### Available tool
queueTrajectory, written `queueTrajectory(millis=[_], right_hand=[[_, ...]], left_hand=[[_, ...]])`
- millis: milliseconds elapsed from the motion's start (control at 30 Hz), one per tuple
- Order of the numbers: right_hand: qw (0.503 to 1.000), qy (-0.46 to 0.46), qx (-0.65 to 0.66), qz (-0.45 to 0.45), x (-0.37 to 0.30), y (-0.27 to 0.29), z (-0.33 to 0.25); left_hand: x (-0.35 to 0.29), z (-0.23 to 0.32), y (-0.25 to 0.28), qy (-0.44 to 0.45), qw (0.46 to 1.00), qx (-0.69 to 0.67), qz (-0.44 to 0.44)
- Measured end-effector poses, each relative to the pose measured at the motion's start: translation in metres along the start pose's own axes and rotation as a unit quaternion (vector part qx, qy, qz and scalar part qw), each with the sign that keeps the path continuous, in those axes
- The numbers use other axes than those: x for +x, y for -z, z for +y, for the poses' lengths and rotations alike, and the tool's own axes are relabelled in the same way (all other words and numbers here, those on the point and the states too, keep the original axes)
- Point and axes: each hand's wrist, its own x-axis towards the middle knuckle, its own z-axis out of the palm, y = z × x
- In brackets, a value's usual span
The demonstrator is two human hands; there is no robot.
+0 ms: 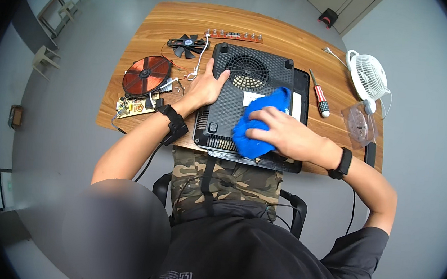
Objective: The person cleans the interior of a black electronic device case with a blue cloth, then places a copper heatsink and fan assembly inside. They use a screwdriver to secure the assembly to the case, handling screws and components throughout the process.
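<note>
The black plastic bottom cover point(229, 105) of an induction cooker lies in front of me, its round vent grille and rubber feet facing up. Beneath it, a black flat panel point(298, 119) sticks out to the right. My left hand point(205, 88) holds the cover's left edge, thumb on the top face; the other fingers are partly hidden. Bunched under my right hand point(282, 131) is a blue cloth point(252, 139), pressed on the cover's lower right part. My fingers are curled over the cloth.
To the left lie a copper coil point(146, 75), a circuit board point(135, 106) and a black fan point(188, 46). A narrow red circuit strip point(235, 36) sits at the back. Rightward are a screwdriver point(320, 97), a white desk fan point(367, 75) and a clear plastic container point(359, 125).
</note>
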Motion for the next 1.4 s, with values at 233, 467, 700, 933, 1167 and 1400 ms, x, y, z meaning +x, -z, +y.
queueTrajectory(millis=[233, 467, 700, 933, 1167, 1400], right_hand=[[0.984, 0.17, -0.059, -0.011, 0.046, -0.037, -0.017], [0.99, 0.127, -0.044, -0.045, -0.002, -0.032, -0.008], [0.995, 0.058, -0.053, -0.058, -0.048, -0.013, -0.001], [0.989, 0.123, -0.046, 0.064, 0.008, -0.012, -0.017], [0.979, 0.198, -0.034, 0.039, 0.084, -0.036, -0.006], [0.993, 0.113, 0.01, 0.028, 0.066, -0.018, 0.042]], left_hand=[[-0.001, -0.001, 0.004, -0.01, 1.0, 0.006, -0.008], [-0.002, -0.004, 0.005, -0.017, 1.0, 0.002, -0.008], [-0.004, -0.002, 0.007, -0.018, 1.0, 0.004, -0.011], [-0.004, 0.0, 0.005, -0.03, 0.999, 0.019, -0.002], [0.011, -0.023, 0.0, -0.06, 0.998, -0.001, 0.01], [0.0, -0.008, 0.007, -0.013, 0.999, 0.015, -0.026]])
